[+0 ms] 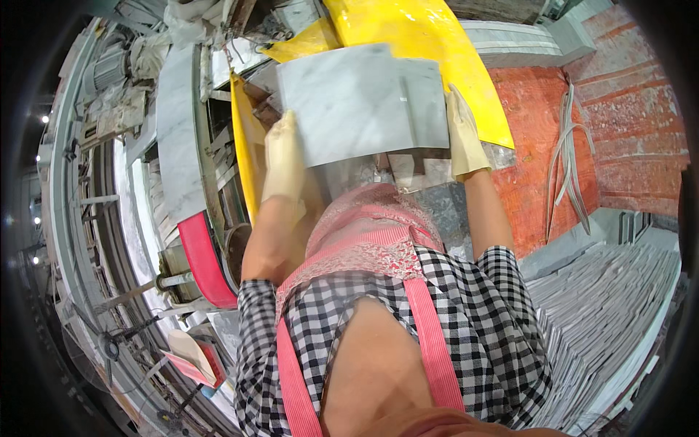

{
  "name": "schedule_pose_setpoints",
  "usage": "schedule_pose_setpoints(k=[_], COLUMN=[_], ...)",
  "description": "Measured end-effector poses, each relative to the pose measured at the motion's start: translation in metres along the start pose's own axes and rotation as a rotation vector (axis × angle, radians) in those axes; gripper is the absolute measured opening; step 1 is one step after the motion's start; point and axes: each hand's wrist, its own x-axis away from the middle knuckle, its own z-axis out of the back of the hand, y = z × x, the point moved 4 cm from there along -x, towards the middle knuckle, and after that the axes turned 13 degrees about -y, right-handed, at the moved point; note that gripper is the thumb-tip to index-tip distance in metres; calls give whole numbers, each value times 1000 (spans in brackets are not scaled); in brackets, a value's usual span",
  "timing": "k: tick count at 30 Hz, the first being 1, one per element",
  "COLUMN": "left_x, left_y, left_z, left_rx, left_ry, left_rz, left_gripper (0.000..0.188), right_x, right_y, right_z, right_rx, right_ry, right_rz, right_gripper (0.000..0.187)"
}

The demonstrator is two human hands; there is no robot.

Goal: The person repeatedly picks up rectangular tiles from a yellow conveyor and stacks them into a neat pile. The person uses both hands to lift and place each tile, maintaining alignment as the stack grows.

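Head view shows my left grip (284, 156), in a pale glove, closed at the left edge of a wide grey-veined slab (342, 105). My right grip (467, 138), gloved also, is closed at the outer edge of a narrower slab (428, 105), which meets or overlaps the wide one. Both pieces are held up in front of my pink apron (368, 226), between my two hands.

As I judge, the taking up is done, while the setting down is not yet done. Beyond the slabs is a yellow sheet (466, 69). To the right is an orange surface (520, 149), with pale straps (566, 160) along its right edge and reaching past its near right corner. Nearer to me, at the lower right, stand many thin slabs in a close row (611, 313); I cannot tell if mine belong with them.

My left glove is blurred, and the fingers behind the slabs are hidden, so how deep they reach I cannot say. Also hidden is what lies directly under the slabs. The machinery (109, 69) at far left is bent and cut by the dark rim.
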Motion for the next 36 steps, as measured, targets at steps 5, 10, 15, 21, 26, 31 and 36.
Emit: schedule_pose_setpoints(k=[5, 10, 15, 21, 26, 31, 36], left_x=[-25, -41, -66, -57, -30, -18, -29], left_y=[1, 15, 49, -18, -21, -9, -21], left_z=[-94, -80, -17, -54, -89, -90, -96], left_rx=[157, -623, -854, -233, 316, 577, 617], left_ry=[-248, -326, -97, -687, -785, -698, -740], left_rz=[179, 26, -243, 302, 325, 384, 233], left_gripper=[49, 48, 52, 69, 74, 74, 78], right_x=[11, 1, 0, -4, -1, 5, 6], right_y=[-22, -2, 17, 14, 8, -4, -13], right_z=[-7, -26, -35, -24, -26, -31, -29], right_rx=[-241, 257, 257, 251, 228, 128, 75], right_ry=[-102, 58, 63, 44, 41, 44, 37], right_rz=[-17, -21, 23, 37, 0, -98, -124], right_gripper=[70, 78, 85, 84, 85, 81, 80])
